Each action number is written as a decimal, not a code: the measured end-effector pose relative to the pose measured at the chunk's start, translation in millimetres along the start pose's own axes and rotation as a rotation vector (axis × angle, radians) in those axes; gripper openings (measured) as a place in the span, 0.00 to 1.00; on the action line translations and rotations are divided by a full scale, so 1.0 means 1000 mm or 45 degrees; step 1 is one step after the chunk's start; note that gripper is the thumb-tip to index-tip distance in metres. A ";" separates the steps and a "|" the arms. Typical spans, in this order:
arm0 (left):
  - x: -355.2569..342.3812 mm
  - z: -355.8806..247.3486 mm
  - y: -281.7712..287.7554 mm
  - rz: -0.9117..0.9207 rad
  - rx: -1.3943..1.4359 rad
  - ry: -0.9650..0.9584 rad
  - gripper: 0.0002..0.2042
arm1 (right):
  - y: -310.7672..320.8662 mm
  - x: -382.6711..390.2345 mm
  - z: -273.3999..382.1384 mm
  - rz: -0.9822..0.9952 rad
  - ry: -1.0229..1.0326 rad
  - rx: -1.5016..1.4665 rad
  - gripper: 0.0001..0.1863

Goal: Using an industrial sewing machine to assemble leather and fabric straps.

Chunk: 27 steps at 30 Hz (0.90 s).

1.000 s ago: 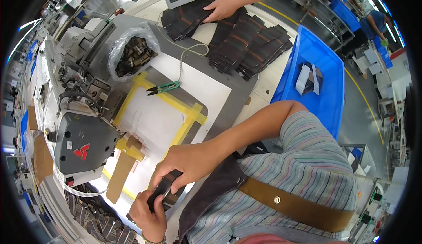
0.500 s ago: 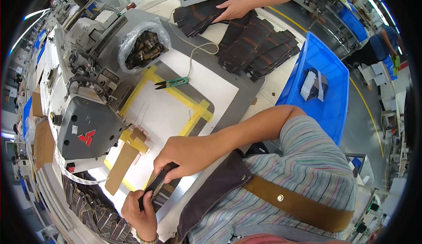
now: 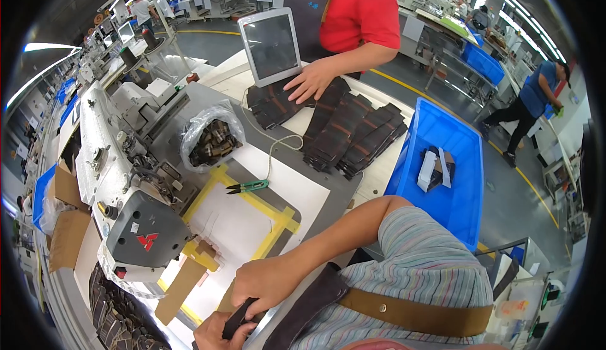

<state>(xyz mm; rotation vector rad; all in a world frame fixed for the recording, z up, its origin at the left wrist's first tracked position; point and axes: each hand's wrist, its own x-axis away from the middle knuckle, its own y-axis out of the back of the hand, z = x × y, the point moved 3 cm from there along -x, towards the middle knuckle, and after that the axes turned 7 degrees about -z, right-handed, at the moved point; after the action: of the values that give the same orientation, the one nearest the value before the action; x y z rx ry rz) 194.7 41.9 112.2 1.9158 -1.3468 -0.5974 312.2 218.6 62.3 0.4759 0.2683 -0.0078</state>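
Both my hands are at the near edge of the sewing table, closed on one dark strip of fabric (image 3: 237, 320). My right hand (image 3: 268, 282) pinches its upper end, knuckles up. My left hand (image 3: 218, 332) grips the lower end between thumb and fingers, partly cut off by the picture's lower edge. Just beyond them, a brown cardboard strip (image 3: 178, 292) lies beside the grey sewing machine head (image 3: 148, 227). Green-handled thread snips (image 3: 250, 186), tied to a cord, rest on the white work surface framed with yellow tape (image 3: 268, 239).
A plastic bag of small fabric pieces (image 3: 213, 143) stands behind the snips. Dark plaid fabric pieces (image 3: 344, 126) lie in stacks under a co-worker's hand (image 3: 314, 80), near a tablet screen (image 3: 271, 44). A blue bin (image 3: 464, 214) stands at right; striped fabric strips (image 3: 117, 312) heap at lower left.
The view has tilted up, so my hands sit lower in the picture. My hands look closer together on the strip. The co-worker's hand now lies with fingers spread on the stack.
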 end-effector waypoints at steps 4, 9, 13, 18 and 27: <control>0.006 0.009 0.003 0.046 0.106 0.126 0.13 | 0.005 0.002 0.007 -0.021 0.061 -0.020 0.15; 0.017 0.021 0.012 -0.071 0.205 0.050 0.15 | 0.022 0.015 0.002 -0.154 0.007 -0.200 0.14; 0.017 0.024 0.007 -0.113 0.120 -0.135 0.20 | 0.011 0.016 0.003 -0.149 -0.111 -0.271 0.13; 0.015 0.015 0.013 -0.253 0.200 -0.041 0.11 | 0.004 0.007 0.010 -0.102 -0.251 -0.552 0.14; 0.011 -0.001 0.011 -0.305 -0.027 -0.063 0.06 | 0.003 -0.001 0.004 -0.112 -0.406 -0.672 0.17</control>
<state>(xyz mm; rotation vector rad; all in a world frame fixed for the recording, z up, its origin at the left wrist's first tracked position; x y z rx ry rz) 192.2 29.4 121.4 2.0731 -1.1433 -0.7775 312.5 219.4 66.9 -0.0653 -0.0276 -0.0953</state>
